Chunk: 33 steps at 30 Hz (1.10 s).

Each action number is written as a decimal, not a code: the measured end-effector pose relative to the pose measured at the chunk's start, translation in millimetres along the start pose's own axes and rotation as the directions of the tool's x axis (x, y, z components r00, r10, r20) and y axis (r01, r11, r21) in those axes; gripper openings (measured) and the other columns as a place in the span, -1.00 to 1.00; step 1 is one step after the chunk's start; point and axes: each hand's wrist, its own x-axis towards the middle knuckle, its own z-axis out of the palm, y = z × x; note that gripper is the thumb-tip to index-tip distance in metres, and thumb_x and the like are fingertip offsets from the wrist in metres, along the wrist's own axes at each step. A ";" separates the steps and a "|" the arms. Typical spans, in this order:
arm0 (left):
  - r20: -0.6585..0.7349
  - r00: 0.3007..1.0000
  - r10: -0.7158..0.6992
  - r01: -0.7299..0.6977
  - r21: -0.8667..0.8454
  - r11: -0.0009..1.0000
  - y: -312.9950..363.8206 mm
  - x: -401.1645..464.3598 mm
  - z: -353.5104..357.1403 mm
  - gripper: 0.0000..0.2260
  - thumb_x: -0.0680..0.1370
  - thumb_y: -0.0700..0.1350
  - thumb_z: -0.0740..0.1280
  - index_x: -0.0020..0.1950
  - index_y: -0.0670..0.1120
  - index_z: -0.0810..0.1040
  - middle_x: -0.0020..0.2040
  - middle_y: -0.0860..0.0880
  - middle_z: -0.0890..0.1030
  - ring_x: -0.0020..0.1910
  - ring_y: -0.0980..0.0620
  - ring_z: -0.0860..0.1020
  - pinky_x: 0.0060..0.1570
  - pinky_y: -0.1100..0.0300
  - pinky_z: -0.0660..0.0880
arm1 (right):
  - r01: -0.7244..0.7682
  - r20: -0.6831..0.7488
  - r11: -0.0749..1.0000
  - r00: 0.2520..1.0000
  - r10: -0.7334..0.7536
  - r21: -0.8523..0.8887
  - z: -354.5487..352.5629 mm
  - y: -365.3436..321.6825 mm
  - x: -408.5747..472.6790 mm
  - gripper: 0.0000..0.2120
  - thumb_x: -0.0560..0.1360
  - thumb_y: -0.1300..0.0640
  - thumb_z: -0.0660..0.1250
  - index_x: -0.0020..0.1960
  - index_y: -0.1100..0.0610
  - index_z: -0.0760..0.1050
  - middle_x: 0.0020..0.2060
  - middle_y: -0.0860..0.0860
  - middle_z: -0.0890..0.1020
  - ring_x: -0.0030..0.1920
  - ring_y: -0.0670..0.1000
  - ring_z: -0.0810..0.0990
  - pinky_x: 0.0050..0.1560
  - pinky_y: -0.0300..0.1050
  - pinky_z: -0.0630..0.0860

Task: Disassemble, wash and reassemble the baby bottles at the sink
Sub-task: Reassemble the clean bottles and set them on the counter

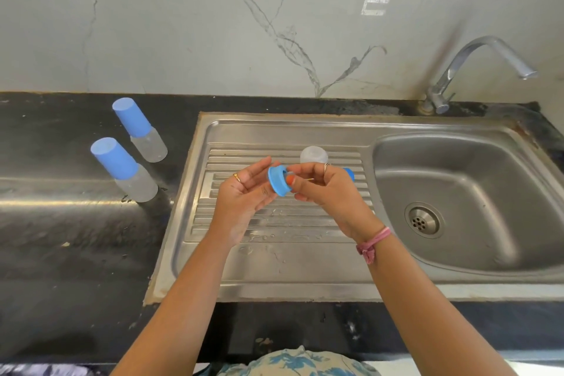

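Patterned fabric (300,362), blue on pale, sits at bottom centre, nearest the lens; both bare forearms rise from either side of it.

Far left, on the black countertop (61,238): two assembled baby bottles standing upright. Front bottle (123,169) and rear bottle (140,130) each have a blue cap over a clear body. They stand near one another, not touching, left of the sink unit.

Steel drainboard (274,241), ribbed, with water droplets on its near part.

Left hand (244,195) held over the drainboard, palm turned up and inward, fingers straight and loosely spread, ring on one finger. Its fingertips touch or nearly touch the blue collar ring (279,181); cannot tell which.

Collar ring is in the air between the hands, tilted on edge, its opening facing right.

Right hand (328,192) pinches the ring: thumb with an orange nail pressed into its opening, other fingers curled behind. Ring on one finger, pink band (374,243) at the wrist.

Behind the right hand, on the drainboard: a clear bottle body (314,155), partly hidden, and a blue piece (349,174) mostly hidden by the fingers.

Right: sink basin (457,162) with drain strainer (422,220). Chrome tap (476,64) at the back, spout over the basin.
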 end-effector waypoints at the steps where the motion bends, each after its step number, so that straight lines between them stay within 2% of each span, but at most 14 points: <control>1: -0.004 1.000 0.002 -0.002 -0.005 1.000 1.0 -0.3 0.4 -0.60 0.39 -0.18 0.45 0.23 -0.11 0.57 0.11 -0.10 0.68 0.13 -0.10 0.63 0.09 0.06 0.60 | 0.005 0.001 1.000 1.000 -0.005 0.003 0.7 0.0 0.2 -0.86 0.49 0.18 0.43 0.05 0.11 0.63 -0.02 0.09 0.70 -0.08 -0.04 0.67 -0.05 -0.21 0.59; 5: -0.011 1.000 0.006 -0.007 -0.027 1.000 5.3 -2.6 3.6 -0.61 0.39 -0.18 0.43 0.22 -0.12 0.58 0.09 -0.09 0.68 0.11 -0.08 0.65 0.05 0.12 0.61 | 0.022 -0.029 1.000 0.999 -0.022 0.005 2.5 1.5 0.7 -0.87 0.48 0.15 0.44 0.03 0.12 0.64 -0.08 0.08 0.71 -0.11 -0.04 0.66 -0.06 -0.18 0.58; 8: 0.023 0.999 -0.047 0.049 -0.115 0.992 6.6 -4.0 7.4 -0.68 0.44 -0.18 0.37 0.20 -0.09 0.57 0.11 -0.05 0.68 0.10 -0.02 0.64 0.01 0.14 0.61 | 0.087 -0.129 0.986 0.986 -0.105 -0.140 5.1 2.7 2.2 -0.93 0.47 0.09 0.45 -0.05 0.04 0.65 -0.15 0.03 0.70 -0.15 0.00 0.63 -0.04 -0.08 0.61; 10: 0.100 0.988 -0.116 0.136 -0.233 0.963 7.2 -5.1 9.0 -0.72 0.55 -0.11 0.30 0.25 -0.09 0.55 0.20 -0.09 0.63 0.15 -0.06 0.60 0.02 0.07 0.60 | 0.139 -0.160 0.963 0.971 -0.179 -0.230 5.1 0.8 3.5 -0.96 0.48 0.13 0.44 -0.10 0.00 0.62 -0.19 -0.12 0.66 -0.21 -0.10 0.59 -0.08 -0.15 0.57; 12: 0.158 0.975 -0.154 0.195 -0.293 0.936 8.2 -5.9 10.2 -0.66 0.57 -0.04 0.29 0.33 -0.08 0.49 0.26 -0.11 0.58 0.18 -0.08 0.58 0.05 -0.02 0.60 | 0.168 -0.143 0.935 0.965 -0.221 -0.311 5.1 -1.9 3.8 -0.95 0.49 0.17 0.43 -0.10 0.03 0.61 -0.20 -0.20 0.62 -0.24 -0.19 0.57 -0.15 -0.30 0.52; 14: 0.171 0.975 -0.141 0.175 -0.205 0.963 8.7 -5.0 16.0 -0.56 0.47 -0.02 0.39 0.34 -0.04 0.47 0.23 -0.09 0.60 0.16 -0.08 0.60 0.08 -0.05 0.59 | 0.178 -0.086 0.899 0.969 -0.230 -0.401 6.2 -3.5 3.0 -0.96 0.51 0.19 0.42 -0.07 0.07 0.62 -0.16 -0.22 0.63 -0.20 -0.20 0.59 -0.15 -0.36 0.51; 17: 0.123 0.989 -0.086 0.094 -0.065 0.993 10.1 -3.4 27.5 -0.61 0.38 -0.16 0.47 0.20 -0.05 0.54 0.08 -0.05 0.66 0.08 -0.08 0.64 0.05 0.04 0.61 | 0.191 -0.056 0.866 0.968 -0.244 -0.462 7.5 -8.2 1.5 -0.94 0.53 0.20 0.38 -0.03 0.12 0.62 -0.15 -0.17 0.65 -0.15 -0.21 0.60 -0.15 -0.38 0.51; 22: 0.078 0.997 -0.013 0.014 -0.022 1.000 16.3 -2.0 32.9 -0.71 0.33 -0.15 0.48 0.03 -0.03 0.59 -0.11 0.04 0.67 -0.11 0.04 0.65 -0.16 0.20 0.62 | 0.253 -0.130 0.821 0.922 -0.365 -0.512 8.3 -18.6 -2.8 -0.91 0.54 0.23 0.35 -0.08 0.08 0.59 -0.10 -0.06 0.63 -0.15 -0.28 0.57 -0.23 -0.45 0.43; 26: 0.101 0.995 0.008 -0.008 0.003 1.000 23.9 0.7 35.2 -0.71 0.29 -0.10 0.49 -0.01 -0.02 0.59 -0.14 0.03 0.65 -0.14 0.01 0.64 -0.19 0.20 0.62 | 0.293 -0.162 0.779 0.880 -0.447 -0.554 13.1 -20.8 -10.3 -0.94 0.56 0.24 0.32 -0.01 0.18 0.57 -0.16 -0.16 0.56 -0.19 -0.38 0.55 -0.26 -0.51 0.41; 30: 0.114 0.993 -0.003 0.007 -0.042 0.999 28.3 1.2 36.4 -0.67 0.23 0.00 0.53 -0.05 0.00 0.62 -0.15 0.01 0.67 -0.15 0.01 0.65 -0.20 0.21 0.62 | 0.318 -0.167 0.693 0.828 -0.536 -0.647 16.4 -21.4 -15.3 -0.92 0.58 0.20 0.29 0.03 0.16 0.55 -0.13 -0.05 0.60 -0.28 -0.17 0.57 -0.25 -0.37 0.48; 33: 0.127 0.992 -0.002 0.008 -0.050 0.999 28.9 1.8 33.8 -0.61 0.15 0.14 0.59 -0.10 0.06 0.67 -0.12 -0.01 0.67 -0.12 0.00 0.66 -0.19 0.21 0.61 | 0.362 -0.127 0.562 0.749 -0.650 -0.743 21.0 -21.9 -19.9 -0.90 0.57 0.21 0.28 0.00 0.21 0.55 -0.18 -0.01 0.61 -0.39 -0.04 0.56 -0.38 -0.04 0.54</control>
